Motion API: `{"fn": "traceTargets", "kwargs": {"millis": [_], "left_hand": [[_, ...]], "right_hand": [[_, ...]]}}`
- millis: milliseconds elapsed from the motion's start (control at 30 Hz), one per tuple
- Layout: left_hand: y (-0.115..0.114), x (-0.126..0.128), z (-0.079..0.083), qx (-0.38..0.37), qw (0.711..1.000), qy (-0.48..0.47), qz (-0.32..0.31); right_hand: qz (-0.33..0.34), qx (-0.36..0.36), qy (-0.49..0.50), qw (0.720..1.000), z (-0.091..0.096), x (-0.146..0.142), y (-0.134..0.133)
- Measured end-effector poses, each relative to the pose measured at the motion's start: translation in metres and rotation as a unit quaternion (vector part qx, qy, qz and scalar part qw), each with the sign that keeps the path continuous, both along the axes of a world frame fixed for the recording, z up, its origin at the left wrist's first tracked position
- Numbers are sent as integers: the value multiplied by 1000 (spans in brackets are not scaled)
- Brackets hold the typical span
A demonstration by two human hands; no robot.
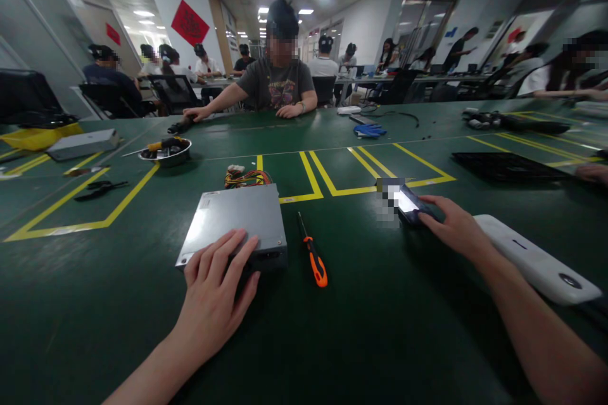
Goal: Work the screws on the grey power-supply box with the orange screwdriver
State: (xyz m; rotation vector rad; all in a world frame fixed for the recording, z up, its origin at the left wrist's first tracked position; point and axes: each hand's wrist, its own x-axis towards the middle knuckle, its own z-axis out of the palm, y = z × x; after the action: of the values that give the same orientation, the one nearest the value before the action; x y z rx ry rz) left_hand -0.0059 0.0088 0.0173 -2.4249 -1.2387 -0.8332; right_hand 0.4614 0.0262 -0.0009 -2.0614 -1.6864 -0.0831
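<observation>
A silver computer power supply unit (pixel 228 209) lies on the green table, with a bundle of coloured cables (pixel 247 177) at its far side. My left hand (pixel 218 278) rests on its near edge, fingers spread over the top and thumb by the dark front face. To its right lies a screwdriver (pixel 316 262) with an orange and black handle, tip pointing away from me. My right hand (pixel 449 224) is closed on the near end of a smartphone (pixel 406 202) with a lit screen, low over the table; part of the phone is pixelated.
A long white device (pixel 536 259) lies beside my right forearm. Farther off are a metal bowl (pixel 166 153) of tools, blue gloves (pixel 369 131), a black panel (pixel 508 166) and yellow tape outlines (pixel 327 193). A person (pixel 280 76) sits across the table, one hand on a dark tool.
</observation>
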Motion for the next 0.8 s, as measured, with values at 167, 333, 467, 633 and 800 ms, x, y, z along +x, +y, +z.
{"fn": "traceTargets", "kwargs": {"millis": [167, 333, 467, 633, 800], "left_hand": [[0, 0, -1, 1, 1000, -1, 3], [0, 1, -1, 3, 1000, 1, 3], [0, 1, 0, 1, 1000, 1, 3], [0, 1, 0, 0, 1000, -1, 2], [0, 1, 0, -3, 1000, 0, 1]], "right_hand": [[34, -13, -45, 998, -12, 2, 10], [31, -45, -89, 995, -17, 1, 19], [35, -62, -110, 991, -19, 0, 22], [6, -71, -109, 992, -22, 7, 24], [5, -73, -113, 991, -24, 15, 25]]}}
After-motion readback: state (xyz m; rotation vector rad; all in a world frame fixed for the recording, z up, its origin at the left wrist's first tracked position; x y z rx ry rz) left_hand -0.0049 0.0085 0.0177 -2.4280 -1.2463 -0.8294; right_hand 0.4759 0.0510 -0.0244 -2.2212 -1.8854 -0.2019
